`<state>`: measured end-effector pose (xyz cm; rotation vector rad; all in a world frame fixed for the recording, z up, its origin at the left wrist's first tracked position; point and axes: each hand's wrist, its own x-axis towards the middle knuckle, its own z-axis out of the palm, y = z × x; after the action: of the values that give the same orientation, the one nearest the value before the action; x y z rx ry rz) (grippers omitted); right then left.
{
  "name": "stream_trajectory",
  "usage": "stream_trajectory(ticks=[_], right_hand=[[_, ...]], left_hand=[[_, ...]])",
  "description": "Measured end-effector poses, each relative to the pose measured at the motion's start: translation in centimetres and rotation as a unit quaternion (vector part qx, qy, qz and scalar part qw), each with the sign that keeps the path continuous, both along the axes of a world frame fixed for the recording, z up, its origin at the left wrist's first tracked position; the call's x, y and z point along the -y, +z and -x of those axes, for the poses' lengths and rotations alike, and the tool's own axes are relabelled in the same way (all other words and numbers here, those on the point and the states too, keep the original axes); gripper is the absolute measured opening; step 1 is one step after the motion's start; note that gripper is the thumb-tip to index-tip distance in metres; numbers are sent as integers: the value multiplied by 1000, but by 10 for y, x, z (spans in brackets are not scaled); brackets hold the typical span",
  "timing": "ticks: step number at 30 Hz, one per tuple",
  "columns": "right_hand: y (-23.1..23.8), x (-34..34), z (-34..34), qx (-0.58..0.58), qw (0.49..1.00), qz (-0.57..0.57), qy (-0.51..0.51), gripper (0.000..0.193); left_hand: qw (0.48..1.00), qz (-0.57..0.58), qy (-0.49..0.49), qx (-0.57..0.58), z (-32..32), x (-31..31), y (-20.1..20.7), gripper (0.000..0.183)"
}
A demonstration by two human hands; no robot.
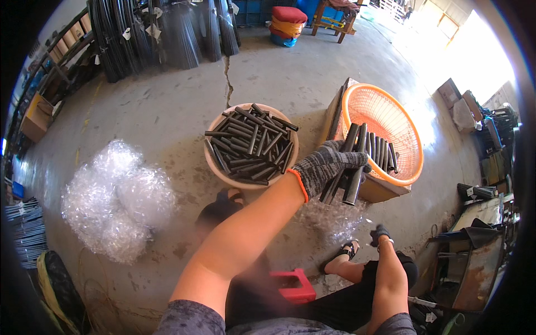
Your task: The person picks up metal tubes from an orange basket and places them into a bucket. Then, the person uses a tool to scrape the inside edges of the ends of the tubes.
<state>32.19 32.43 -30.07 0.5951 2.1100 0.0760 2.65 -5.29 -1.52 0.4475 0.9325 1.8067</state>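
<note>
L hand [326, 166] grips approx 4 black tubes [352, 167]; 2 baskets: beige [215, 162], orange [410, 134].

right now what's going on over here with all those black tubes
A seated person's gloved left hand grips a bundle of short black tubes, holding it out in front of an orange mesh basket that already has similar tubes lying in it. To its left, a tan round basin on the concrete floor is heaped with more of the tubes. A pile of clear plastic wrap lies further left. The right hand is not in view.
</note>
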Motion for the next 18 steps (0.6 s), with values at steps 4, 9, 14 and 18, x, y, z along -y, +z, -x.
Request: stream_trajectory(ticks=[4, 9, 14, 18], right_hand=[[120, 115, 119, -517, 631, 390, -426, 34], [192, 185, 162, -632, 620, 455, -97, 33], [173, 194, 169, -596, 681, 416, -91, 25], [86, 166, 148, -624, 734, 265, 37, 29]], left_hand=[[999, 39, -16, -24, -12, -19, -17, 24], [999, -20, -37, -33, -22, -31, -26, 26], [999, -13, -39, 21, -8, -12, -10, 30], [999, 4, -35, 5, -5, -6, -13, 33]])
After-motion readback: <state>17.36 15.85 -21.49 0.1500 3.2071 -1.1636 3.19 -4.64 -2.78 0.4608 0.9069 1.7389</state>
